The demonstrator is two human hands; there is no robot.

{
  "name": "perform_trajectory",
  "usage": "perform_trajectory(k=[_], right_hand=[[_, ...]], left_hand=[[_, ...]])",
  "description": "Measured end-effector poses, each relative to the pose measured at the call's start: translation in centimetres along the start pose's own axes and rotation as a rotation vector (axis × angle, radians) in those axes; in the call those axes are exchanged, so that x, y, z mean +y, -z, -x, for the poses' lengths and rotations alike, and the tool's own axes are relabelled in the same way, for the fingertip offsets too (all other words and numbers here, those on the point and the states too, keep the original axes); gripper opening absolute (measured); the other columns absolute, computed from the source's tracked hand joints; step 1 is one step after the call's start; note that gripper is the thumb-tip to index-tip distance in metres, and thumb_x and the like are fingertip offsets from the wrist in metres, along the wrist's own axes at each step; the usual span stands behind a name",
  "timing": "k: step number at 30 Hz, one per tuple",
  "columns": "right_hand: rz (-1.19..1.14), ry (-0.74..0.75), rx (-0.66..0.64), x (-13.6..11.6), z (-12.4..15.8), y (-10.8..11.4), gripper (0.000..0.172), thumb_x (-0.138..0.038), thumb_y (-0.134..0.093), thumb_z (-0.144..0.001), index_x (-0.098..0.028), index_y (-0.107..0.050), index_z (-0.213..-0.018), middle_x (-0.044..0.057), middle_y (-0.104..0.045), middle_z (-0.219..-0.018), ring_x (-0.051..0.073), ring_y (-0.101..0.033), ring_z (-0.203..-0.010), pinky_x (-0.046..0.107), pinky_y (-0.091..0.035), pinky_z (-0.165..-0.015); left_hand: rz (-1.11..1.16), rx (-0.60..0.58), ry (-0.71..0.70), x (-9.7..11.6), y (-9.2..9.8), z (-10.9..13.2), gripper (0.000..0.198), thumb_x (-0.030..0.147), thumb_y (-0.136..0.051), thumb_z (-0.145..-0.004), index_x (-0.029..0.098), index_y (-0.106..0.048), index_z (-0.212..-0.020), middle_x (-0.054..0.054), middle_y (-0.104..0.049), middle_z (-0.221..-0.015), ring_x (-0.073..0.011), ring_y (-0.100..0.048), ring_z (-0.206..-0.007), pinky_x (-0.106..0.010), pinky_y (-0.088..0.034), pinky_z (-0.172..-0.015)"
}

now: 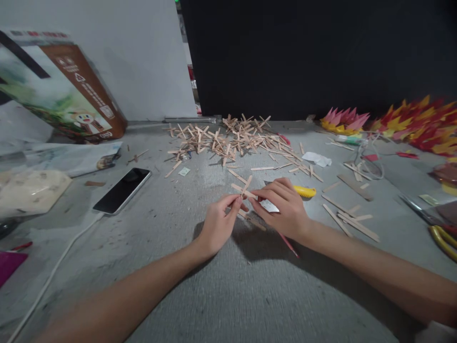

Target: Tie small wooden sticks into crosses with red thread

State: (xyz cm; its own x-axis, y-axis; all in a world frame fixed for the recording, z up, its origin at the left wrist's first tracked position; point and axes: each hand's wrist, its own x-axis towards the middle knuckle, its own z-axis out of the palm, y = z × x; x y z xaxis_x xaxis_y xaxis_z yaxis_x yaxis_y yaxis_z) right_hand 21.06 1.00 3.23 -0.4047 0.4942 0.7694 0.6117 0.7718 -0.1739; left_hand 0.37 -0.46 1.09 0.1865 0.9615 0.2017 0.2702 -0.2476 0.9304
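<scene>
Between my hands are two wooden craft sticks (238,189) crossed in an X, raised a little above the grey table. My left hand (220,221) pinches the lower end near the crossing with thumb and fingertips. From the other side, my right hand (283,209) grips the right end of the lower stick. Under and beside the fingers lie loose stick pieces (257,224), a red pencil-like rod (288,245) and a yellow-handled utility knife (304,191), partly hidden behind my right hand.
A large pile of crossed craft sticks (228,138) spreads at the back. More loose sticks (357,224) and yellow-handled scissors (442,240) lie right, near red and yellow folded paper (424,124). Left are a phone (123,190) with its white cable (53,276) and a printed box (85,90).
</scene>
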Motion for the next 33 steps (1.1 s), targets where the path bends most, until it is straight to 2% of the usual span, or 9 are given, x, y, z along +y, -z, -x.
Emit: perform_trajectory(k=[3,9,13,16,22,27,31,33], right_hand=[[-0.015,0.026,-0.023,0.1,0.3,-0.1,0.017,-0.02,-0.073,-0.097,-0.027,-0.071,-0.112,0.003,-0.081,-0.092,0.022,-0.071,-0.079,0.042,-0.05,-0.081],[-0.016,0.015,-0.044,0.1,0.3,0.0,0.012,-0.02,-0.072,-0.097,-0.027,-0.072,-0.107,0.003,-0.08,-0.088,0.022,-0.071,-0.078,0.041,-0.05,-0.078],[-0.044,0.008,-0.005,0.2,0.4,-0.3,0.012,-0.017,-0.072,-0.097,-0.025,-0.07,-0.106,0.002,-0.076,-0.08,0.021,-0.067,-0.073,0.04,-0.05,-0.076],[-0.101,-0.046,0.031,0.4,0.7,-0.8,0.01,-0.017,-0.072,-0.096,-0.025,-0.07,-0.102,0.001,-0.073,-0.077,0.02,-0.065,-0.071,0.04,-0.051,-0.076],[-0.138,-0.086,0.037,0.6,1.0,-1.1,0.012,-0.017,-0.071,-0.096,-0.027,-0.073,-0.102,0.001,-0.073,-0.077,0.02,-0.066,-0.072,0.04,-0.05,-0.075],[-0.119,-0.078,0.04,0.6,1.1,-1.2,0.013,-0.017,-0.071,-0.097,-0.026,-0.075,-0.105,0.002,-0.074,-0.079,0.021,-0.066,-0.072,0.04,-0.049,-0.074],[-0.099,-0.094,-0.001,0.6,1.1,-1.3,0.008,-0.02,-0.069,-0.099,-0.024,-0.075,-0.102,0.001,-0.071,-0.073,0.019,-0.063,-0.068,0.039,-0.047,-0.073],[-0.091,-0.095,-0.032,0.7,1.1,-1.2,0.007,-0.021,-0.068,-0.1,-0.024,-0.075,-0.101,0.001,-0.071,-0.072,0.019,-0.063,-0.068,0.039,-0.046,-0.074]], left_hand=[[0.001,0.012,-0.004,-0.3,-0.1,0.1,0.032,0.044,-0.056,-0.106,0.021,-0.077,-0.1,-0.006,-0.082,-0.097,-0.0219,-0.076,-0.091,-0.034,-0.056,-0.087],[-0.044,0.022,-0.047,-0.3,-0.1,0.3,0.031,0.041,-0.056,-0.107,0.021,-0.078,-0.101,-0.007,-0.082,-0.098,-0.021,-0.077,-0.092,-0.033,-0.057,-0.086],[-0.115,0.155,-0.157,0.1,0.1,0.5,0.026,0.037,-0.059,-0.106,0.021,-0.079,-0.112,-0.007,-0.079,-0.098,-0.0196,-0.074,-0.09,-0.034,-0.057,-0.086],[-0.108,0.234,-0.259,0.5,0.1,0.6,0.023,0.035,-0.063,-0.104,0.022,-0.08,-0.112,-0.007,-0.078,-0.097,-0.0204,-0.072,-0.092,-0.035,-0.058,-0.087],[-0.056,0.223,-0.293,0.7,0.1,0.6,0.021,0.033,-0.064,-0.103,0.022,-0.08,-0.11,-0.007,-0.078,-0.095,-0.0197,-0.072,-0.09,-0.036,-0.059,-0.085],[-0.013,0.19,-0.211,0.4,0.0,0.4,0.023,0.036,-0.065,-0.103,0.021,-0.079,-0.112,-0.007,-0.078,-0.093,-0.02,-0.073,-0.089,-0.036,-0.057,-0.089],[0.188,0.118,-0.025,0.1,0.0,0.2,0.033,0.043,-0.064,-0.103,0.019,-0.071,-0.124,-0.007,-0.08,-0.094,-0.02,-0.075,-0.091,-0.033,-0.057,-0.087],[0.289,0.104,0.031,0.1,0.1,0.0,0.035,0.047,-0.062,-0.103,0.018,-0.068,-0.122,-0.008,-0.08,-0.093,-0.0193,-0.075,-0.088,-0.032,-0.057,-0.083]])
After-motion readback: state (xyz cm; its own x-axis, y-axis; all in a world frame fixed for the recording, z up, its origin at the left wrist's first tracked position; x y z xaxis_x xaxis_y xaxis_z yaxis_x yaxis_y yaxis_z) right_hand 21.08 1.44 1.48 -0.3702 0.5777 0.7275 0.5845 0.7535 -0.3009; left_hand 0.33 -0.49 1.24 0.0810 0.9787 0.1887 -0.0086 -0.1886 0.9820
